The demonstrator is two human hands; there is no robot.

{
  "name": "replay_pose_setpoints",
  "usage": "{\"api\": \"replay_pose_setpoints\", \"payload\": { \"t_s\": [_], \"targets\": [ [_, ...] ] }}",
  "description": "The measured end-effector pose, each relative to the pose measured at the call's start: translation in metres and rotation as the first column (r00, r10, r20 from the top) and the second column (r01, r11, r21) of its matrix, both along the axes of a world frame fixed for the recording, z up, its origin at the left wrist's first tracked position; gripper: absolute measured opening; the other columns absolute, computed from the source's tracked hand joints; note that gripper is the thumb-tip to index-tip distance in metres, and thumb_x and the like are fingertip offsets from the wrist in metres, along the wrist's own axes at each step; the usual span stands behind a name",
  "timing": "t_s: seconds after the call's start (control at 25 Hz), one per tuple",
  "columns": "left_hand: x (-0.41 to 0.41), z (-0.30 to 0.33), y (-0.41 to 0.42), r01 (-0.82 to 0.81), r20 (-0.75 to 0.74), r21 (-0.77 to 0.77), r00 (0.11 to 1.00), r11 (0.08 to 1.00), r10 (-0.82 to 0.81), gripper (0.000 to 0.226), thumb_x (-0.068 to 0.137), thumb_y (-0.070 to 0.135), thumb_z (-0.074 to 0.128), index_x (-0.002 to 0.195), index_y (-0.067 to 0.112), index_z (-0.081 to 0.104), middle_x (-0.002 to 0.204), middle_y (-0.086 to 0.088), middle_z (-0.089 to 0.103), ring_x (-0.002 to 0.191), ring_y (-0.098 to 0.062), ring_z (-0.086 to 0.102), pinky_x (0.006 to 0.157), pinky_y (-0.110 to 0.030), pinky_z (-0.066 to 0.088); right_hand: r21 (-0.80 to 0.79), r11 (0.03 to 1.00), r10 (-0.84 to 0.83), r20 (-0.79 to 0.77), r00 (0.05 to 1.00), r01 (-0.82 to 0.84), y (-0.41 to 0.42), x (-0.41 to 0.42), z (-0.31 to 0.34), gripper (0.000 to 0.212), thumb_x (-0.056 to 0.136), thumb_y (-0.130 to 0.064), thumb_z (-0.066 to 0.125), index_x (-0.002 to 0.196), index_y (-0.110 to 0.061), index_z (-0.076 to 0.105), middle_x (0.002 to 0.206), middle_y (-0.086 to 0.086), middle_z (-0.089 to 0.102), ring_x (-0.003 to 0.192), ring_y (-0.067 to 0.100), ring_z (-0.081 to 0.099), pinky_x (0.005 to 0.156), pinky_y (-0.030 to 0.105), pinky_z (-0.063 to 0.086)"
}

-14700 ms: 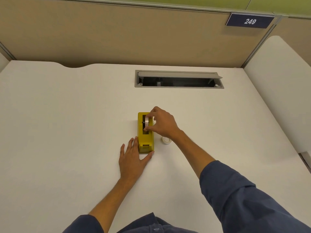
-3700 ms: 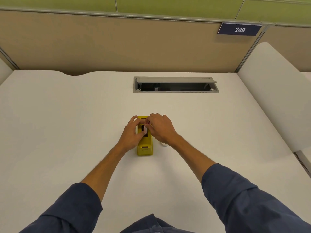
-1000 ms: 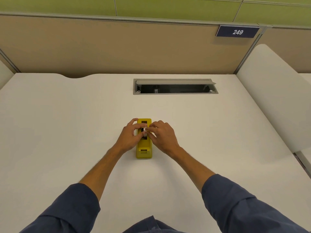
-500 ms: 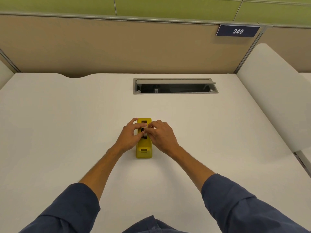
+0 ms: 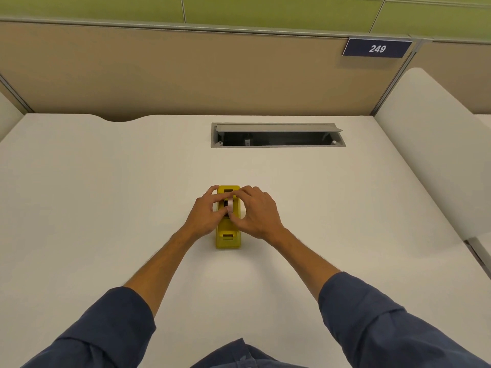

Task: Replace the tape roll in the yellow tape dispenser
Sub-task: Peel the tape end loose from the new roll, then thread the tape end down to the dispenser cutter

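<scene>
A white desk (image 5: 79, 208) is filling the view, with a tan partition (image 5: 172, 73) standing behind it. Left of centre, the left hand (image 5: 204, 217) is resting against the left side of the yellow tape dispenser (image 5: 228, 236); its fingers (image 5: 212, 191) are curling over the dispenser's far top edge and its thumb is pressing toward the open well, so the hand is closing on the dispenser body. The dispenser is standing upright on the desk at mid-table, its cutter end pointing toward the person. Inside its dark central well, a tape roll (image 5: 230, 204) is sitting on edge, pale and narrow, partly above the rim. Whether it is fully seated on its hub cannot be told. The right hand (image 5: 256, 215) is reaching over the dispenser's right side, thumb and forefinger pinching the roll at its near and far edges. Farther back and to the right, a recessed grey cable tray (image 5: 277, 135) is lying open in the desk, its lid tilting up; small fittings are showing inside, too small to identify. A blue plate reading 249 (image 5: 377, 48) is hanging on the partition at upper right.
</scene>
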State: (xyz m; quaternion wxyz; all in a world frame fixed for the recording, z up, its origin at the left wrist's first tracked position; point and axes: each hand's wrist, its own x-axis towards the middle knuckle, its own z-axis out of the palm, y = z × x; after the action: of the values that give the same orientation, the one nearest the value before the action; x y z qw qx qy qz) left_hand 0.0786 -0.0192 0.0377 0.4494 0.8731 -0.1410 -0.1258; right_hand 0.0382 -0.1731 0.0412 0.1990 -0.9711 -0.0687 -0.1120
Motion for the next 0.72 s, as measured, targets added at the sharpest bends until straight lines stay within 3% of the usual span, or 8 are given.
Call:
{"api": "replay_pose_setpoints", "payload": {
  "t_s": [0.2, 0.32, 0.56, 0.72],
  "targets": [
    [-0.003, -0.001, -0.003, -0.02, -0.023, -0.083, 1.0, 0.996, 0.018, 0.06, 0.089, 0.015, 0.063, 0.143, 0.025, 0.038, 0.149, 0.002, 0.041, 0.135, -0.02, 0.041, 0.106, -0.03, 0.035, -0.038, 0.998, 0.041, -0.152, 0.988, -0.047, -0.004, 0.012, 0.003, 0.051, 0.082, -0.045, 0.062, 0.127, -0.022, 0.056, 0.122, 0.002, 0.058, 0.108, 0.022, 0.053, 0.081, 0.038, 0.046],
    [-0.01, -0.007, -0.004, -0.105, -0.04, -0.066, 0.994, 0.992, 0.102, 0.067, 0.089, 0.022, 0.063, 0.147, 0.028, 0.028, 0.155, 0.002, 0.032, 0.139, -0.022, 0.034, 0.11, -0.039, 0.034, -0.078, 0.995, 0.051, -0.21, 0.976, -0.068, -0.005, 0.018, 0.003, 0.052, 0.082, -0.048, 0.064, 0.125, -0.021, 0.059, 0.128, 0.003, 0.056, 0.112, 0.023, 0.052, 0.084, 0.039, 0.047],
    [-0.027, -0.028, 0.002, -0.156, -0.153, -0.025, 0.977, 0.987, 0.15, 0.063, 0.094, 0.026, 0.054, 0.148, 0.029, 0.022, 0.15, -0.006, 0.04, 0.131, -0.032, 0.047, 0.104, -0.046, 0.042, -0.09, 0.992, 0.067, -0.227, 0.972, -0.089, -0.004, 0.025, 0.003, 0.051, 0.079, -0.048, 0.069, 0.123, -0.022, 0.061, 0.127, 0.004, 0.056, 0.111, 0.023, 0.052, 0.084, 0.039, 0.047],
    [-0.03, -0.029, 0.003, -0.166, -0.172, -0.054, 0.973, 0.985, 0.155, 0.06, 0.095, 0.027, 0.051, 0.148, 0.03, 0.023, 0.145, -0.007, 0.047, 0.129, -0.03, 0.048, 0.103, -0.045, 0.043, -0.118, 0.99, 0.052, -0.21, 0.976, -0.078, -0.002, 0.025, 0.005, 0.049, 0.079, -0.046, 0.07, 0.121, -0.021, 0.062, 0.128, 0.003, 0.056, 0.112, 0.023, 0.051, 0.087, 0.04, 0.042]
  ]
}}
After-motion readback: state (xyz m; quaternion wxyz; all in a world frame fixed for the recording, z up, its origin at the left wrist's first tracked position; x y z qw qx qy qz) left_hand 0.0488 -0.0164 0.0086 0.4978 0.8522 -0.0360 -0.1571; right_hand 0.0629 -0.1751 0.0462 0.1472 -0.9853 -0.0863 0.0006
